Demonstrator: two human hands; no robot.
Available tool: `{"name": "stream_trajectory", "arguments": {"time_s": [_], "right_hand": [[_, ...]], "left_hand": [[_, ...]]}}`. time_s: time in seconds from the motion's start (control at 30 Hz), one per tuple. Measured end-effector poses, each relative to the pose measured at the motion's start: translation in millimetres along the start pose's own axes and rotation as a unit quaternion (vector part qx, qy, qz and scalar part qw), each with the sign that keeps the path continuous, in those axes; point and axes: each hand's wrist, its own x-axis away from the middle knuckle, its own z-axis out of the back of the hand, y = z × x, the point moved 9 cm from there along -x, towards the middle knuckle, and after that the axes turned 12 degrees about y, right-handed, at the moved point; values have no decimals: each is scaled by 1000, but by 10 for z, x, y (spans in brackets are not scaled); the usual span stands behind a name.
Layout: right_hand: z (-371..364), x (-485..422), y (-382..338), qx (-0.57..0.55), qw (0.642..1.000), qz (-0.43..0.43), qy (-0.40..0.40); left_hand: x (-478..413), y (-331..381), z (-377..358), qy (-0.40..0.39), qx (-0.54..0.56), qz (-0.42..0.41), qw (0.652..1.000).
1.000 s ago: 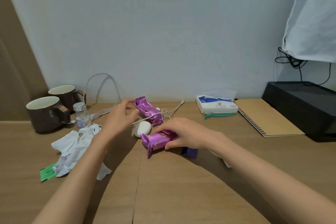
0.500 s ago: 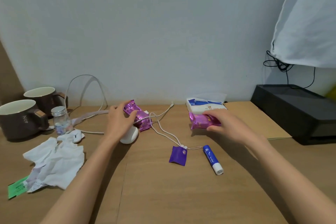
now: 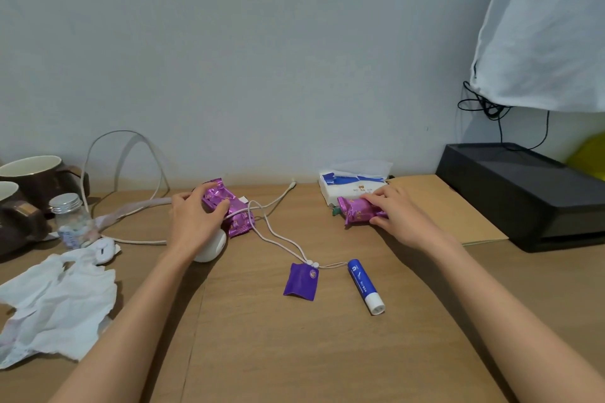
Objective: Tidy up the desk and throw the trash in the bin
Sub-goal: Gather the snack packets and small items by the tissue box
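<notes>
My left hand (image 3: 194,222) grips a purple snack packet (image 3: 234,211) lying under a white cable (image 3: 278,240) near the back of the wooden desk (image 3: 294,353). My right hand (image 3: 397,216) rests on a second purple snack packet (image 3: 357,213), pressed against the blue-and-white tissue pack (image 3: 353,185). A small torn purple wrapper (image 3: 301,281) and a blue glue stick (image 3: 365,286) lie in the middle. Crumpled white paper (image 3: 55,304) lies at the left. No bin is in sight.
Two brown mugs (image 3: 29,180) and a small glass jar (image 3: 73,222) stand at the far left. A white rounded device (image 3: 211,247) sits under my left wrist. A brown notebook (image 3: 448,206) and a black box (image 3: 523,193) occupy the right; white cloth (image 3: 550,26) hangs above.
My right hand has carried its purple packet from the desk's middle to the tissue pack and set it down there. My left hand has closed on the other packet.
</notes>
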Motion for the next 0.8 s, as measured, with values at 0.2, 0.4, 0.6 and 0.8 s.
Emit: {"name": "stream_trajectory", "arguments": {"time_s": [0.2, 0.4, 0.6, 0.8], "right_hand": [[-3, -13, 28, 39, 999, -8, 28], [144, 68, -195, -13, 998, -15, 67], [302, 221, -930, -137, 987, 60, 61], [-133, 354, -1324, -170, 978, 81, -86]], "left_hand": [[-28, -55, -39, -9, 0, -6, 1000], [-6, -97, -94, -65, 52, 54, 995], [-6, -95, -123, -77, 134, 113, 981], [-94, -214, 45, 6, 183, 149, 972]]}}
